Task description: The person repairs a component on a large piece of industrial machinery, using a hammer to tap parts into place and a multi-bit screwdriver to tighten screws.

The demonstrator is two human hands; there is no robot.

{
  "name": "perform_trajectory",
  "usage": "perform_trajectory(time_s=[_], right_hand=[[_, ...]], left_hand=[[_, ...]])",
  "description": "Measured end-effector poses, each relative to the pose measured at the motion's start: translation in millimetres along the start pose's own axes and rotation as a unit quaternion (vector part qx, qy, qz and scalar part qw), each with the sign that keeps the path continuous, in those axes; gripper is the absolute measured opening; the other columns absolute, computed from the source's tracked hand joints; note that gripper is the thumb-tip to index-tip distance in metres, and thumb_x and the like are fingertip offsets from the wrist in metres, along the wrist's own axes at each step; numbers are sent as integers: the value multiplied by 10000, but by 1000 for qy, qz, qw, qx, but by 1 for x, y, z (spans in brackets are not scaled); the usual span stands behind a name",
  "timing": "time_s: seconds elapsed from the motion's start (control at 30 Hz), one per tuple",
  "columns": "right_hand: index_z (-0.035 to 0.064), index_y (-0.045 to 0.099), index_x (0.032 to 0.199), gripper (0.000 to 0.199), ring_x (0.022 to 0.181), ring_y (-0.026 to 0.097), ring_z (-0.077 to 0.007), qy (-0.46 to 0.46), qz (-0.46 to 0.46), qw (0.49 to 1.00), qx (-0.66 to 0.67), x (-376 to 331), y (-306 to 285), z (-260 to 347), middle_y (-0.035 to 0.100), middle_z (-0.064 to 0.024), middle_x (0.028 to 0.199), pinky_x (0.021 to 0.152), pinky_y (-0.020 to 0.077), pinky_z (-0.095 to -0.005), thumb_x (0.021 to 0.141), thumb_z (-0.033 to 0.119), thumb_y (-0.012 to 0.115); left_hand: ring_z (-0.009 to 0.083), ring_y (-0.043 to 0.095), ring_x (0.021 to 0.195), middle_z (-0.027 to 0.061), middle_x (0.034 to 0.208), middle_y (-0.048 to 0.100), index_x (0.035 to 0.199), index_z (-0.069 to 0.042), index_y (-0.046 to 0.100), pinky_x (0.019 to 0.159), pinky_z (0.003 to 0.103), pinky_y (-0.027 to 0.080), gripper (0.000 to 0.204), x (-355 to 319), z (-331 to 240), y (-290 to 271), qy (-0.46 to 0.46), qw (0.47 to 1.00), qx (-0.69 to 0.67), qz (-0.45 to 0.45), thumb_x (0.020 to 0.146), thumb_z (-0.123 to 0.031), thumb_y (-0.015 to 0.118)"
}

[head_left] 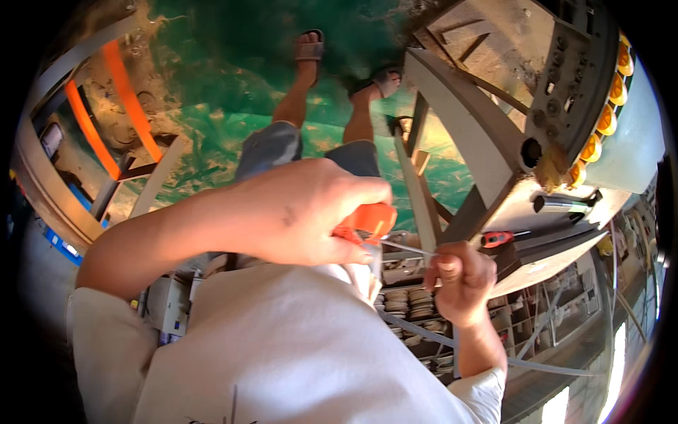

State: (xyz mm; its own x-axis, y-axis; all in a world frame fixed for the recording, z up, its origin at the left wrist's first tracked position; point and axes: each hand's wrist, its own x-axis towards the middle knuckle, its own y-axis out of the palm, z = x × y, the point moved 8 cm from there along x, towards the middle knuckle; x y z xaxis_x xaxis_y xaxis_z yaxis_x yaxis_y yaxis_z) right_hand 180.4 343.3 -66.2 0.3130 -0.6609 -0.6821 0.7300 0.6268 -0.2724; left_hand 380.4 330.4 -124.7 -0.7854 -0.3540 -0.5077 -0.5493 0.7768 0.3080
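My left hand [311, 212], its arm bent across the front of my body, is closed round a chunky orange tool [374, 220]. A thin, pale, rod-like piece [406, 246] runs from beside this tool toward my right hand [462, 279]. The right fingers are curled in a pinch at its far end, which they hide. What kind of tool the orange piece is, I cannot make out. Just right of my right hand, a screwdriver with a red and black handle [498, 239] lies on the machine's ledge.
A large machine [494, 134] with a row of yellow-orange round parts [606, 119] stands at the right. Below are shelves holding stacked pale round pieces [409, 304]. A frame with orange bars [131, 99] is at the left. My feet are on a dusty green floor [226, 63].
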Motion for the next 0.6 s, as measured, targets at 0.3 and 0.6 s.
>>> perform_trajectory(time_s=[0.3,0.6], right_hand=[[25,622,842,322,502,572,-212,-271,3,919,-288,-40,-28,135,556,-34,592,503,420,-340,952,307,730],[53,572,826,337,441,446,-79,-365,-12,876,-316,-163,-63,208,437,33,531,420,332,-246,971,309,736]], left_hand=[[134,673,822,24,932,735,1124,-59,677,728,291,534,480,-22,-35,33,89,990,-107,-9,766,-237,942],[102,662,755,17,864,729,1077,-67,709,690,275,530,408,-78,-147,76,14,981,-68,182,769,-219,929]])
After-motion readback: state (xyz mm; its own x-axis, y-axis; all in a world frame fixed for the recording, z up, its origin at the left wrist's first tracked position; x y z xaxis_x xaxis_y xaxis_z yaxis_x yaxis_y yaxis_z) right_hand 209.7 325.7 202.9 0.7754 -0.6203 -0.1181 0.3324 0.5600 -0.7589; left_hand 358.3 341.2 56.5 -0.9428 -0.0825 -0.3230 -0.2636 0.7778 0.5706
